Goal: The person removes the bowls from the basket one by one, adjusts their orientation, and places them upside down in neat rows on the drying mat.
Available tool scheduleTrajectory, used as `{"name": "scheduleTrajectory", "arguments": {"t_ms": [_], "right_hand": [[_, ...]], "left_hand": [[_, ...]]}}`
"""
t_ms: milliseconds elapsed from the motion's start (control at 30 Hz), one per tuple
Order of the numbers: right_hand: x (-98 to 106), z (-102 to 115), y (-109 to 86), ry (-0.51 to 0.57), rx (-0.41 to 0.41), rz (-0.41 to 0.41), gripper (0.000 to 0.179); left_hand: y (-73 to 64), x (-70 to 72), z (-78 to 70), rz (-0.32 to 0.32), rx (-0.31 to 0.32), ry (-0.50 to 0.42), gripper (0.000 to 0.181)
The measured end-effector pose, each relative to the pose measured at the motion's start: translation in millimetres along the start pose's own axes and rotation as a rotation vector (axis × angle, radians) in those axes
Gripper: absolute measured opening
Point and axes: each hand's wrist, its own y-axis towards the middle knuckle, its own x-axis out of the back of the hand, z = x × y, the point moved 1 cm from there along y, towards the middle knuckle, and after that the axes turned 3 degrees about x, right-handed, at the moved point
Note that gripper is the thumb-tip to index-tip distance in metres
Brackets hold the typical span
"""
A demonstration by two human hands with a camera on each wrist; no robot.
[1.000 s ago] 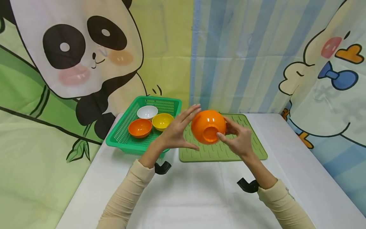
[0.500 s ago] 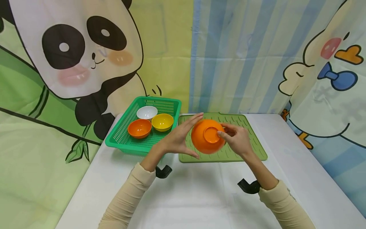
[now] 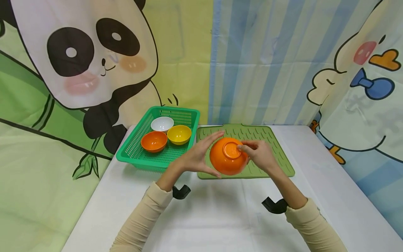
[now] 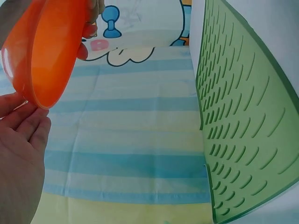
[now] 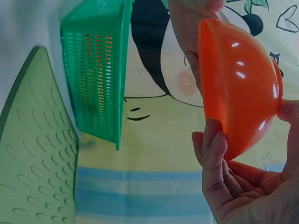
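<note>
An orange bowl (image 3: 228, 161) is held up over the front of the green mat, its foot turned up toward the head camera. My right hand (image 3: 262, 155) grips it from the right, thumb on the foot. In the right wrist view the fingers (image 5: 216, 154) curl over the rim of the bowl (image 5: 250, 88). My left hand (image 3: 196, 155) is at the bowl's left side, fingers and thumb spread fairly straight around it. In the left wrist view its fingertips (image 4: 32, 114) are right at the rim of the bowl (image 4: 53, 56).
A green basket (image 3: 133, 158) at the left holds a white bowl (image 3: 162, 123), a yellow bowl (image 3: 179, 135) and another orange bowl (image 3: 154, 142). A green ridged mat (image 3: 274, 154) lies on the white table (image 3: 207, 217). A printed curtain (image 3: 258, 63) hangs behind.
The orange bowl has come down toward me and tipped, so its foot has shifted from the lower part to the top. Both hands stay around it, the left slightly lower.
</note>
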Motion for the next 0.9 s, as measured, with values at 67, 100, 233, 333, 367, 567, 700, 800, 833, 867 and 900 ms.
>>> {"name": "scheduleTrajectory", "arguments": {"t_ms": [67,100,233,333,367,567,700,800,833,867,900], "right_hand": [[-0.7,-0.2,0.3,0.009,-0.018,0.009,0.045],[-0.9,-0.1,0.4,0.011,-0.025,0.013,0.045],[-2.1,-1.3,1.0,0.022,-0.043,0.029,0.045],[-2.5,-2.7,1.9,0.013,-0.052,0.035,0.045],[-2.5,-3.1,2.2,0.011,-0.058,0.037,0.045],[-2.3,-5.6,4.1,0.003,-0.093,0.055,0.043],[-2.6,-7.0,4.5,0.009,-0.103,0.061,0.039],[-3.0,-7.3,4.5,0.01,-0.11,0.062,0.038],[-3.1,-7.5,4.4,0.01,-0.113,0.064,0.039],[-3.3,-7.8,4.3,0.011,-0.115,0.065,0.039],[-3.3,-7.7,4.2,0.013,-0.118,0.067,0.039]], "left_hand": [[-1.4,-2.1,-0.4,0.0,0.016,-0.004,0.12],[-2.1,-3.1,-0.3,0.0,0.023,-0.005,0.12],[-4.4,-7.3,0.7,-0.001,0.053,-0.012,0.118],[-5.5,-11.0,2.5,0.0,0.068,-0.028,0.116],[-5.8,-12.3,3.1,0.0,0.07,-0.034,0.116],[-7.5,-19.3,5.2,-0.016,0.098,-0.075,0.115],[-8.1,-22.4,5.5,-0.029,0.115,-0.096,0.114],[-8.3,-23.6,5.6,-0.034,0.116,-0.102,0.113],[-8.5,-23.9,5.7,-0.034,0.119,-0.103,0.113],[-8.7,-24.1,5.7,-0.034,0.122,-0.104,0.112],[-9.0,-24.3,5.9,-0.036,0.123,-0.103,0.112]]}}
